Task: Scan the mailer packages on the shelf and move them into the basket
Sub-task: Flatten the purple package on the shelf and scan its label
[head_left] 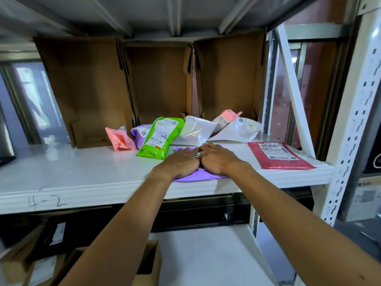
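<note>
Purple mailer (199,175) under left grip (181,162), right grip (219,159)

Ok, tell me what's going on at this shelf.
A person rests the left hand and right hand side by side on a purple mailer at the front edge of the white shelf. Behind it a green mailer and pink, white and purple ones lie in a loose heap; a red mailer lies flat to the right. No basket or scanner is in view.
</note>
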Demonstrator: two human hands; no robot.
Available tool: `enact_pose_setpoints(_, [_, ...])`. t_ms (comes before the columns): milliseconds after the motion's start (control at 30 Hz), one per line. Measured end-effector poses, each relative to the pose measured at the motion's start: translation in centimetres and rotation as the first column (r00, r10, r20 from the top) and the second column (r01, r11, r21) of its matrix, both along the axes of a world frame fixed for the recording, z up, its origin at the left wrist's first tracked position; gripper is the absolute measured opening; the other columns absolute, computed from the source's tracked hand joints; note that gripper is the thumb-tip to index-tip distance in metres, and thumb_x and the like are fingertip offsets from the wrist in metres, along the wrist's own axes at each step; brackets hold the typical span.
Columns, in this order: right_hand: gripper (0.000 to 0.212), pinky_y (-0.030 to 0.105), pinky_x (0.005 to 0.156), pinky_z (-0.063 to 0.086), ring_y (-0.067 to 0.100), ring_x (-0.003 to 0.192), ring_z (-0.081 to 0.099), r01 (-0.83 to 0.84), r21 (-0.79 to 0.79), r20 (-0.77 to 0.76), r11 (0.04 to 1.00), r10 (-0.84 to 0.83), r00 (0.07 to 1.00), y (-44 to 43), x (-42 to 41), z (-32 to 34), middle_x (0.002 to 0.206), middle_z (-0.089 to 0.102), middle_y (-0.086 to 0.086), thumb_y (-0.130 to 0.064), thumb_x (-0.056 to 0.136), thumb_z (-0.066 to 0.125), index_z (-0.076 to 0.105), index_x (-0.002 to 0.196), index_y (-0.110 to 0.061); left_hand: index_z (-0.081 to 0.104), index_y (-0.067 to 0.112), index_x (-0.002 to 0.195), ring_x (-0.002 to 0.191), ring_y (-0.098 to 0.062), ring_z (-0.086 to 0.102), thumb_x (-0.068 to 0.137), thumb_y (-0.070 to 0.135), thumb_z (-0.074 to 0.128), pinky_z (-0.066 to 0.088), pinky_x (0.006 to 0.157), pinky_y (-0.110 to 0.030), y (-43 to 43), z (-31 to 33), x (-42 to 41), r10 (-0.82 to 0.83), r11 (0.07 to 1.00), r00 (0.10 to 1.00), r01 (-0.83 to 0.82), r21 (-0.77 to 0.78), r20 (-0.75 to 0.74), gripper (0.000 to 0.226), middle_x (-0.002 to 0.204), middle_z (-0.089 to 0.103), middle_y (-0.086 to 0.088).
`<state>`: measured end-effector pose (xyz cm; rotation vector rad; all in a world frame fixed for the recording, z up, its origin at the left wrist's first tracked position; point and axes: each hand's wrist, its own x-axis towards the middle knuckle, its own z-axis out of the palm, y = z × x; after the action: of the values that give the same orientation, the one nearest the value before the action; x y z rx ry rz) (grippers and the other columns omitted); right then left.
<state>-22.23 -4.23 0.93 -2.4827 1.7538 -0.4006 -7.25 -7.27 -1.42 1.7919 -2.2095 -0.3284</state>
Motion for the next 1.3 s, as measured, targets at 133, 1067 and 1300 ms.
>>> enact_pose_setpoints(133, [0.050, 0.042, 0.108, 0.039, 0.023, 0.133, 0.045, 0.022, 0.021, 0.053, 1.000, -0.023, 0.998, 0.2, 0.1, 0.2, 0.149, 0.048, 0.003, -0.036, 0.094, 0.031, 0.053, 0.137, -0.022, 0.011, 0.055, 0.152, 0.154, -0.028, 0.003, 0.089, 0.065, 0.019, 0.009, 0.123, -0.050, -0.1, 0.0, 0.2, 0.014, 1.000, 1.000, -0.015, 0.014, 0.021, 0.065, 0.166, 0.011, 0.013])
enact_pose_setpoints(1067, [0.052, 0.042, 0.116, 0.026, 0.024, 0.147, 0.028, 0.020, -0.012, 0.114, 1.000, -0.019, 0.993, -0.9, -0.2, -0.6, 0.164, 0.025, 0.001, -0.034, 0.103, 0.030, 0.029, 0.155, -0.024, 0.031, 0.033, 0.153, 0.149, -0.018, 0.024, 0.101, 0.042, 0.027, 0.024, 0.118, -0.048, 0.9, 0.3, -0.4, -0.065, 0.976, 0.993, 0.084, -0.202, 0.099, 0.053, 0.163, 0.027, 0.003])
enact_pose_setpoints(1300, [0.049, 0.047, 0.103, 0.042, 0.024, 0.130, 0.047, 0.031, -0.002, 0.026, 1.000, -0.031, 0.999, -1.2, 0.2, -0.5, 0.146, 0.050, 0.001, -0.036, 0.096, 0.028, 0.052, 0.136, -0.023, 0.022, 0.050, 0.152, 0.150, -0.016, 0.025, 0.090, 0.054, 0.027, 0.024, 0.119, -0.043, 0.5, 0.2, 0.1, -0.027, 0.998, 1.000, 0.026, -0.056, -0.010, 0.062, 0.163, 0.024, 0.012])
